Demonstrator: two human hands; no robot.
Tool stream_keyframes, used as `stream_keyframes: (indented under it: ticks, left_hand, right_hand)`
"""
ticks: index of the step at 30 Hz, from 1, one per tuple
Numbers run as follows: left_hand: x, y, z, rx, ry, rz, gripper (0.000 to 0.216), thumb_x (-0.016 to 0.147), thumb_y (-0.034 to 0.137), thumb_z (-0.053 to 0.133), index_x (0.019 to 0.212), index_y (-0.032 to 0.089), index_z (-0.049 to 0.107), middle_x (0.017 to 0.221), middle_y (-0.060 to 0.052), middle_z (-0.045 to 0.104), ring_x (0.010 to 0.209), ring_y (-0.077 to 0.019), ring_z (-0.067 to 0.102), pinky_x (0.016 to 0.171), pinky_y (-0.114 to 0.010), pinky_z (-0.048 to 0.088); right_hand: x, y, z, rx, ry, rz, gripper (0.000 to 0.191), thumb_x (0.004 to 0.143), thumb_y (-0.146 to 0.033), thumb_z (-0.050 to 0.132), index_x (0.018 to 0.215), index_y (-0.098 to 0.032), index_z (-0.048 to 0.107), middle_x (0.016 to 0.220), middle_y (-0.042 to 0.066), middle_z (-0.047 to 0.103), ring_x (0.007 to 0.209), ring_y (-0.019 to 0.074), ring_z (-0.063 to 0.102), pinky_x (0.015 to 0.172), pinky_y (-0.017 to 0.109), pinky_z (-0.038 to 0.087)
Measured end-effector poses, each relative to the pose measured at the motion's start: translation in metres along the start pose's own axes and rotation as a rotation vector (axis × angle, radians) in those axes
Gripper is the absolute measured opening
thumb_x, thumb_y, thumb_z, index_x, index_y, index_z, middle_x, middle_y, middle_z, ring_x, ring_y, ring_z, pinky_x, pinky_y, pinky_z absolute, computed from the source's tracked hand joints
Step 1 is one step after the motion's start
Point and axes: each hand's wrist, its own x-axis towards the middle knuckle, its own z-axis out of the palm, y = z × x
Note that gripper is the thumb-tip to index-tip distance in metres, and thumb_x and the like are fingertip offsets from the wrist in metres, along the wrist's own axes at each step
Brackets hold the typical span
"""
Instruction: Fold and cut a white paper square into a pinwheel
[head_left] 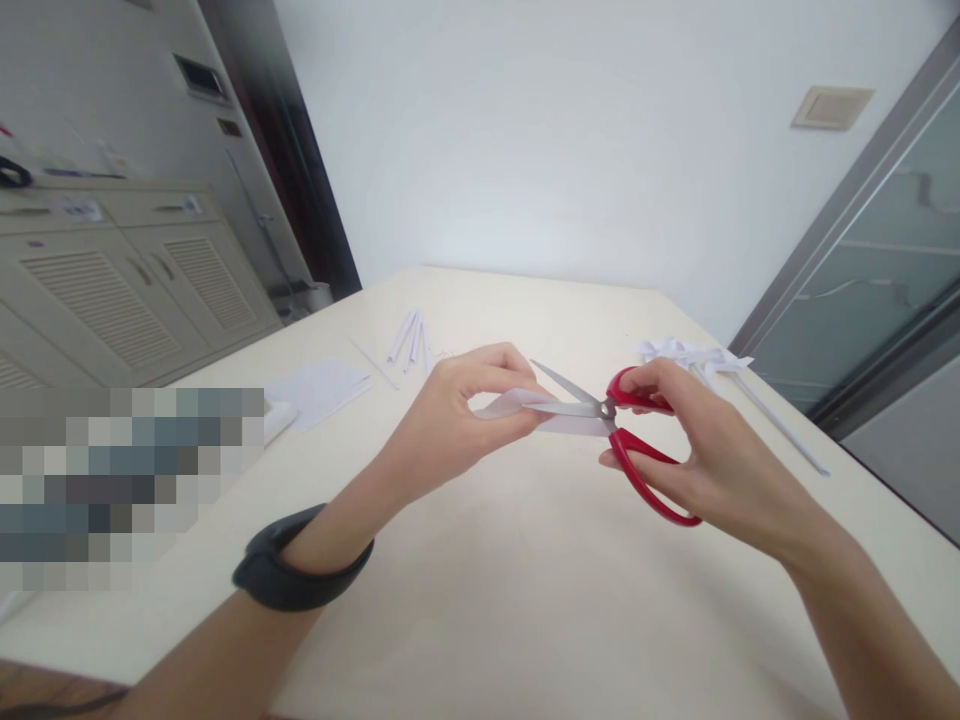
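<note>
White paper [576, 426] at the open scissors [606, 410], above the table [495, 600].
My left hand [446, 410] pinches it; my right hand [701, 435] grips the red handles [622, 441]. Beyond, I see folded paper strips [403, 338] at far left and paper shapes [679, 352] at right.

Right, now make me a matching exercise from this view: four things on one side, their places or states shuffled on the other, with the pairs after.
Things
1. scissors
2. paper by the scissor blades
3. dark wristband
4. switch plate

Places or states
A. around the left wrist
B. on the wall, at the picture's upper right
C. in the right hand, blades apart
D. pinched in the left hand

Pairs: 1-C, 2-D, 3-A, 4-B
</note>
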Motion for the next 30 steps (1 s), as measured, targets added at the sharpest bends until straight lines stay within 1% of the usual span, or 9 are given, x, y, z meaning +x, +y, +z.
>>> stream_keyframes:
  ticks: [2,5,9,14,21,30]
  left_hand:
    - [0.0005,-0.0005,0.0009,-0.012,0.002,0.017,0.012,0.079,0.02,0.06,0.081,0.022,0.072,0.08,-0.002,0.06,0.074,-0.0152,0.056,0.065,-0.026,0.042]
    - [0.0016,-0.0018,0.0019,-0.008,-0.008,0.029,0.011,0.078,0.02,0.061,0.079,0.021,0.072,0.08,-0.002,0.06,0.074,-0.0147,0.056,0.065,-0.026,0.042]
    - [0.002,-0.0034,0.002,0.01,-0.002,0.022,0.01,0.078,0.019,0.061,0.076,0.022,0.071,0.08,-0.001,0.06,0.073,-0.0145,0.055,0.064,-0.025,0.042]
    - [0.001,-0.0036,0.0021,-0.019,0.013,0.025,0.011,0.077,0.017,0.061,0.077,0.022,0.071,0.08,-0.001,0.06,0.074,-0.0146,0.055,0.065,-0.026,0.042]
    - [0.0007,-0.0033,0.003,-0.022,0.019,0.04,0.01,0.078,0.015,0.061,0.07,0.02,0.067,0.078,0.0,0.057,0.071,-0.0128,0.054,0.062,-0.024,0.039]
    - [-0.0002,-0.0043,0.0015,0.01,0.016,0.044,0.01,0.078,0.017,0.061,0.073,0.02,0.068,0.079,-0.001,0.058,0.072,-0.0136,0.054,0.064,-0.025,0.041]
  right_hand:
    - [-0.0004,-0.0003,-0.0005,-0.019,0.029,-0.02,0.029,0.076,-0.024,0.064,0.101,-0.027,0.049,0.105,0.003,0.059,0.093,0.0214,0.057,0.081,0.035,0.047]
    - [-0.0016,-0.0015,-0.0012,-0.058,0.041,-0.057,0.029,0.076,-0.021,0.063,0.101,-0.027,0.049,0.104,0.003,0.059,0.088,0.0206,0.057,0.074,0.033,0.048]
    - [-0.0015,-0.0021,-0.0003,-0.093,0.047,-0.089,0.028,0.075,-0.023,0.063,0.099,-0.026,0.049,0.101,0.004,0.059,0.082,0.0207,0.056,0.068,0.033,0.048]
    - [-0.0004,-0.0018,0.0,-0.108,0.063,-0.096,0.026,0.076,-0.023,0.063,0.098,-0.026,0.049,0.101,0.004,0.059,0.08,0.0202,0.055,0.065,0.032,0.047]
    - [-0.0028,-0.0018,-0.0016,-0.139,0.054,-0.094,0.026,0.076,-0.023,0.063,0.097,-0.026,0.048,0.1,0.002,0.059,0.079,0.0182,0.054,0.064,0.03,0.047]
    - [-0.0009,-0.0005,-0.0012,-0.164,0.051,-0.099,0.027,0.076,-0.019,0.063,0.097,-0.026,0.048,0.101,0.001,0.058,0.08,0.0171,0.054,0.064,0.029,0.047]
